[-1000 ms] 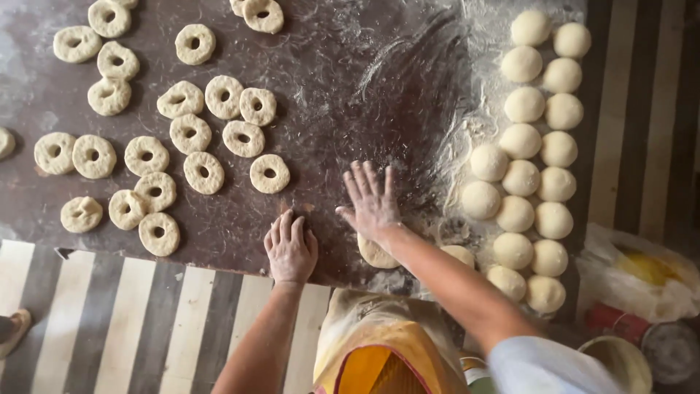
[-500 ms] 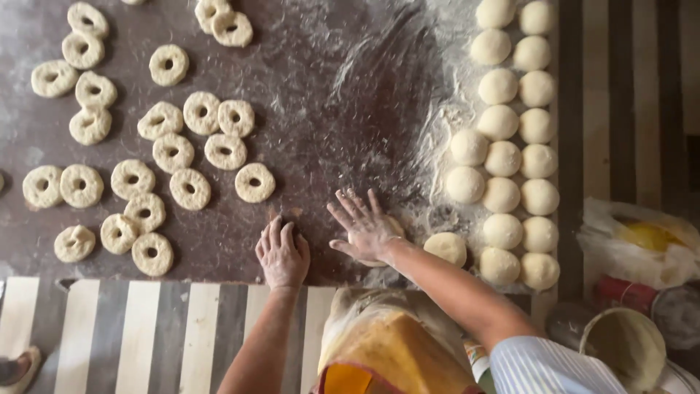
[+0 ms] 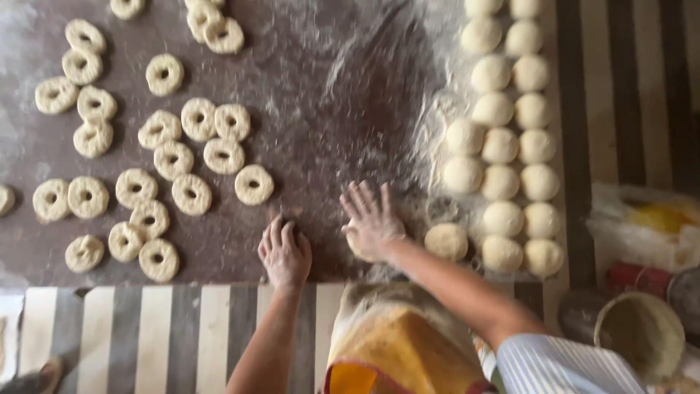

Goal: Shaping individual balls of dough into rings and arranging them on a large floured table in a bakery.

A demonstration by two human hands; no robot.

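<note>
My right hand (image 3: 372, 219) lies flat with fingers spread on the dark floured work surface (image 3: 328, 109), its palm on a flattened piece of dough (image 3: 359, 252) that shows only at the heel of the hand. My left hand (image 3: 284, 252) rests palm down beside it near the surface's front edge, fingers close together, nothing visible in it. Several ring-shaped dough pieces (image 3: 254, 184) lie to the left. Rows of round dough balls (image 3: 500, 146) sit to the right, and a single ball (image 3: 446, 241) lies closest to my right forearm.
A striped cloth (image 3: 146, 328) runs along the front and right side. At the right stand a plastic bag with yellow contents (image 3: 649, 219), a red can (image 3: 634, 277) and a floury bucket (image 3: 642, 335). My yellow apron (image 3: 394, 343) is below.
My right hand has slid back toward me over the dough piece, which is now mostly covered. The left hand stays in place. The view has shifted slightly.
</note>
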